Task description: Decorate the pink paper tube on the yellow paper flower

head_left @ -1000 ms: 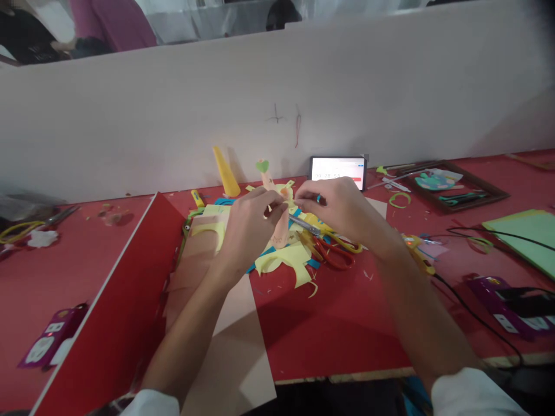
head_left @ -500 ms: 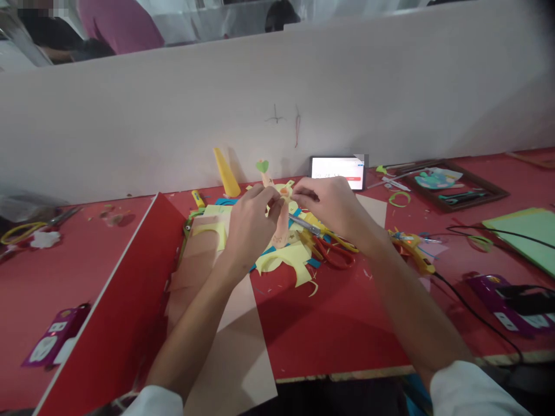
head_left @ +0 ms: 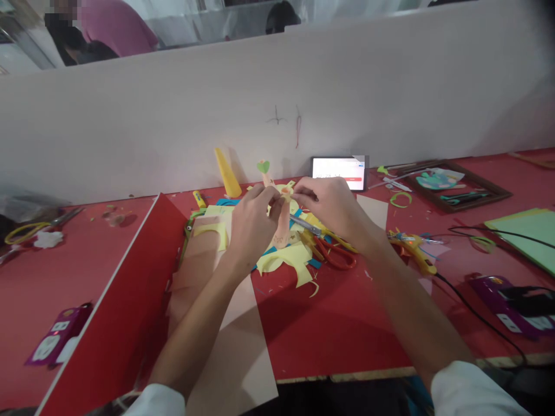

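Observation:
A peach-coloured paper cone (head_left: 282,222) stands upright among paper scraps, with pale yellow pieces about its top. The fingers of my left hand (head_left: 254,225) are closed in a pinch at its upper left side. Opposite, my right hand (head_left: 333,199) has thumb and forefinger pinched close to the top; what lies between them is too small to make out. Just behind is a peach strip bearing a green paper heart (head_left: 263,167). A silver pen-like tool (head_left: 306,225) and red-handled scissors (head_left: 338,257) lie beneath my right hand, beside cut yellow paper (head_left: 295,260).
A yellow cone (head_left: 228,174) and a lit phone (head_left: 338,171) stand by the white partition (head_left: 173,127). To the right lie a corded yellow glue gun (head_left: 418,257), a wooden frame (head_left: 477,202) and a purple power strip (head_left: 507,303). A red divider (head_left: 121,300) rises at left.
Both hands hold almost the same pose at the cone's top. The view has shifted very slightly, and a person beyond the partition has moved a little.

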{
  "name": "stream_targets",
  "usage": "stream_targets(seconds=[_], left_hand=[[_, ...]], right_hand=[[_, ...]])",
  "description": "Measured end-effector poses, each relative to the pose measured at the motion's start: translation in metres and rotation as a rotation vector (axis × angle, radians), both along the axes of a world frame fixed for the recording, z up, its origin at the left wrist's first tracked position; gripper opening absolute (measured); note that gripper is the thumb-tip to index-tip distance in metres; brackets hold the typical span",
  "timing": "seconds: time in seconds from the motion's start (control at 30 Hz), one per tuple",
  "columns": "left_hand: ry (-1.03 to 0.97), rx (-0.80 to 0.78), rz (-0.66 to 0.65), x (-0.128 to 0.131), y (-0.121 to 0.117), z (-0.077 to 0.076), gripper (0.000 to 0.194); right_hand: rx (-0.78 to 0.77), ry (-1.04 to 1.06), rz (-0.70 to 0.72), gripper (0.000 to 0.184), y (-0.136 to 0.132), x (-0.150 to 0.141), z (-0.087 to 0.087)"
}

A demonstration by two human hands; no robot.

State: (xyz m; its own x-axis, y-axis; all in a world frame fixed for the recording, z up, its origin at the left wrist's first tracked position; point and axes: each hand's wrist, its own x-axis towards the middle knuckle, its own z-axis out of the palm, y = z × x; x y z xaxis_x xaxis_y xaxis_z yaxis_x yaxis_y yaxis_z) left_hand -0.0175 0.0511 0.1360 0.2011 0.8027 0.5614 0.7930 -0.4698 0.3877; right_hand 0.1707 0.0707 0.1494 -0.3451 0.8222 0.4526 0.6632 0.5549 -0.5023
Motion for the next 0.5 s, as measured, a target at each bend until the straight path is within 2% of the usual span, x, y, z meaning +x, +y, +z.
stream_targets(seconds=[0.17, 0.37, 0.5], left_hand=[[-0.067, -0.030, -0.007, 0.0005, 0.0013, -0.0015, 0.007], [-0.144, -0.024, -0.055, 0.0023, 0.0013, -0.0014, 0.011], [-0.187, -0.046, -0.080, 0.0022, 0.0019, -0.0022, 0.012]], right_hand=[[0.006, 0.002, -0.010, 0.016, 0.0010, -0.0005, -0.0001], [0.006, 0.007, 0.006, 0.016, -0.0003, -0.0006, 0.0004], [0.072, -0.002, 0.021, 0.017, 0.0020, 0.0006, -0.0003]])
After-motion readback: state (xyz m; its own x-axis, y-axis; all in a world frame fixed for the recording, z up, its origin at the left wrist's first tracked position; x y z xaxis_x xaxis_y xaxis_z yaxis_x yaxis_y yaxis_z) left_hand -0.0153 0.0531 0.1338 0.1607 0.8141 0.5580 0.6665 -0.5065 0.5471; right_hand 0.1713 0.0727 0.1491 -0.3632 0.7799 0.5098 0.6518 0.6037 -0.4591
